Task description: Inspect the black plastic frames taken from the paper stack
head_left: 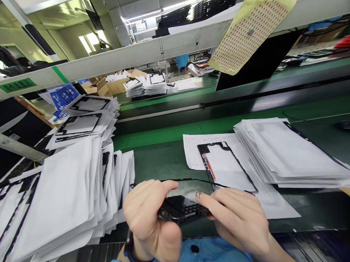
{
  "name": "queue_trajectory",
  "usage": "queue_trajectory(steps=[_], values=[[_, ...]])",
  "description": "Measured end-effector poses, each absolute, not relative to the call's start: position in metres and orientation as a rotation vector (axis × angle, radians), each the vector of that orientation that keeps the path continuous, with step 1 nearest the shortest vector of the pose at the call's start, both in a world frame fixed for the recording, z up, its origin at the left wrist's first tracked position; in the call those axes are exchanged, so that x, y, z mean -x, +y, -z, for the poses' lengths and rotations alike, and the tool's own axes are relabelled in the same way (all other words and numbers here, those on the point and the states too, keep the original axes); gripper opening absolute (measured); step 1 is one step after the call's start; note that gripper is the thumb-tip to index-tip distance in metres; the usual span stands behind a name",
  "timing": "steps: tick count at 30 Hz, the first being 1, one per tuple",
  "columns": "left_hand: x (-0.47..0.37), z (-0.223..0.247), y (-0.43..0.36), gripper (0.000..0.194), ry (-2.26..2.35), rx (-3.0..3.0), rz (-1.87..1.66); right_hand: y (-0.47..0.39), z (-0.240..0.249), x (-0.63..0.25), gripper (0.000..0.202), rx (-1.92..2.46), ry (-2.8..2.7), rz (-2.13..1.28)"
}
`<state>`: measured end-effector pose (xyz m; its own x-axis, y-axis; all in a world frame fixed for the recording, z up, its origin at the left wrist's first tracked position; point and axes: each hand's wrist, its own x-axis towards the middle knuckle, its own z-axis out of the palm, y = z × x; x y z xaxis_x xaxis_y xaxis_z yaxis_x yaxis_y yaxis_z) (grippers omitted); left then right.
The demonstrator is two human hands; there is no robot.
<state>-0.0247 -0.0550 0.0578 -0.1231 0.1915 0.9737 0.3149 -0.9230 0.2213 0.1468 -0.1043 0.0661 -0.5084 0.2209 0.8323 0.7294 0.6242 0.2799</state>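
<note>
My left hand [152, 217] and my right hand [239, 217] grip a thin black plastic frame [182, 210] between them, close to my body. The frame is tilted, so its near edge shows large and its far edge appears as a thin dark line. My left fingers curl round its left end, and the right thumb and fingers pinch its right end. Just beyond my right hand lies a similar black frame [242, 163] on white paper, with a red pen-like stick [210, 168] inside its left edge. A dark band circles my left wrist.
A tall pile of white sheets interleaved with black frames [69, 182] stands on the left. Another sheet stack [291, 149] lies on the right, near a printed form [190, 145]. A yellow sheet of small red marks [254, 27] hangs from the rail [183, 47] overhead.
</note>
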Motion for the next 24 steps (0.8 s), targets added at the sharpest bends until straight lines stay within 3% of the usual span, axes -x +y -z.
queue_trajectory(steps=[10, 13, 17, 20, 24], values=[[0.023, -0.070, -0.055, 0.029, -0.531, 1.956, 2.168, -0.101, -0.069, -0.146, 0.025, 0.756, -2.070, 0.817], [0.033, -0.060, -0.040, 0.024, -0.579, 1.810, 2.445, -0.100, -0.075, -0.161, 0.019, 0.787, -2.078, 0.744], [0.055, -0.053, -0.004, 0.033, -0.638, 1.427, 2.988, -0.103, -0.085, -0.192, 0.015, 0.711, -2.017, 0.361], [0.066, -0.055, 0.015, 0.038, -0.590, 1.450, 3.051, -0.109, -0.086, -0.200, 0.023, 0.585, -1.964, 0.152], [0.064, -0.059, 0.015, 0.045, -0.764, 1.398, 3.107, -0.116, -0.084, -0.190, 0.022, 0.463, -1.935, 0.176]])
